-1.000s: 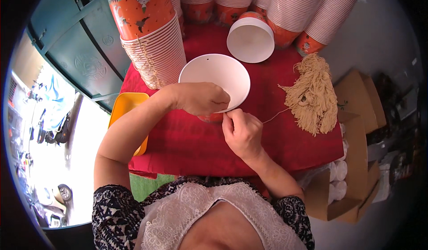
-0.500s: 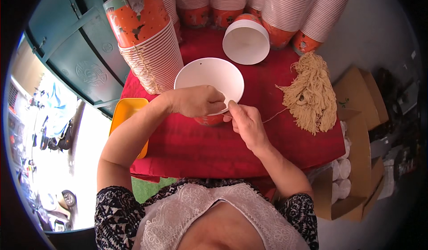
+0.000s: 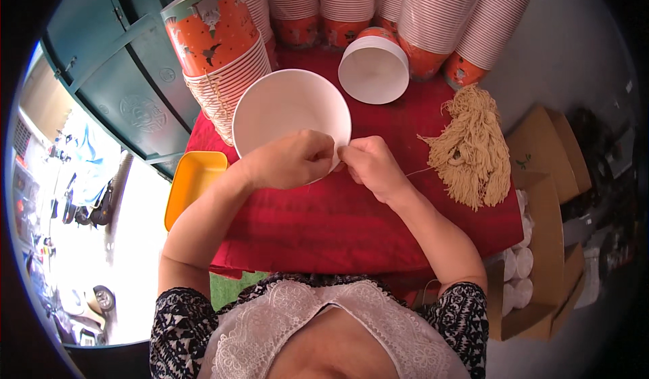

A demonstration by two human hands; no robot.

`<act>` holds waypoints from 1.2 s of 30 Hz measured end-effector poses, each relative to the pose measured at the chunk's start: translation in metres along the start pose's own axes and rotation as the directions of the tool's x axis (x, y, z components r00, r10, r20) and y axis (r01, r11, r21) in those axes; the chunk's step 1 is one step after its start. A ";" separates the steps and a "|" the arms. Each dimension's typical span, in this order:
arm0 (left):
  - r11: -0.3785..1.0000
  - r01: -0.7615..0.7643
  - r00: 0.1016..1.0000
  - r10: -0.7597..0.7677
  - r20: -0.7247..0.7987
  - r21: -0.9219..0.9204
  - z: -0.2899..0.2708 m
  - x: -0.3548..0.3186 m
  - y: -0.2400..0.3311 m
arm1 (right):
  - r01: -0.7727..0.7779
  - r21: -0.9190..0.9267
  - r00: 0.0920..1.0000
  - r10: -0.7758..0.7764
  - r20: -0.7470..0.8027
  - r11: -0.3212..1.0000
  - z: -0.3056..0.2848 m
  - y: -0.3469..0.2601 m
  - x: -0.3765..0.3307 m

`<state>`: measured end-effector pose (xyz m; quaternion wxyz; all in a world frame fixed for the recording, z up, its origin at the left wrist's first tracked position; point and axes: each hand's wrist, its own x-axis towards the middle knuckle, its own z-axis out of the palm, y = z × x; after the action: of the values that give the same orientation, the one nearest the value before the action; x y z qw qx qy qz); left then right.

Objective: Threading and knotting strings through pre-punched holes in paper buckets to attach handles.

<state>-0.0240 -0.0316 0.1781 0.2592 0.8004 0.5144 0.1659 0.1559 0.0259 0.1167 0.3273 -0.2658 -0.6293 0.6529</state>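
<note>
While the white paper bowl (image 3: 287, 109) sits tilted over the red cloth (image 3: 351, 223) on the tabletop, the left hand (image 3: 291, 159) grips its near rim with fingers curled tight, and the right hand (image 3: 372, 166) pinches a thin beige string (image 3: 420, 171) right at that rim, fingertips closed on it. I'd say keep the bowl steady against the cloth and the string taut and short so it doesn't slip at the edge. Count-wise: one bowl in hand, one more white bowl (image 3: 374, 69) lying behind it, one bundle of beige strings (image 3: 473, 146) to the right, one yellow tray (image 3: 189, 183) left, and about six stacks of orange cups (image 3: 223, 48) along the back.
</note>
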 end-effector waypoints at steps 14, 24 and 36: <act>0.958 0.159 0.917 -0.055 -0.394 0.238 0.104 0.019 -0.040 | -0.133 -0.270 0.988 0.149 0.039 0.954 -0.031 0.075 0.022; 0.951 0.253 0.861 -0.137 -0.490 0.177 0.125 0.022 -0.065 | -0.109 -0.662 0.983 -0.020 -0.184 0.742 -0.031 0.079 0.019; 0.915 0.355 0.842 -0.226 -0.490 0.189 0.128 0.026 -0.061 | -0.077 -0.676 0.985 -0.048 -0.164 0.733 -0.029 0.080 0.019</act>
<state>0.0102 -0.0187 0.0387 0.0404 0.6780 0.6949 0.2361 0.1588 0.0595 0.0363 0.2549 -0.4267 -0.7918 0.3551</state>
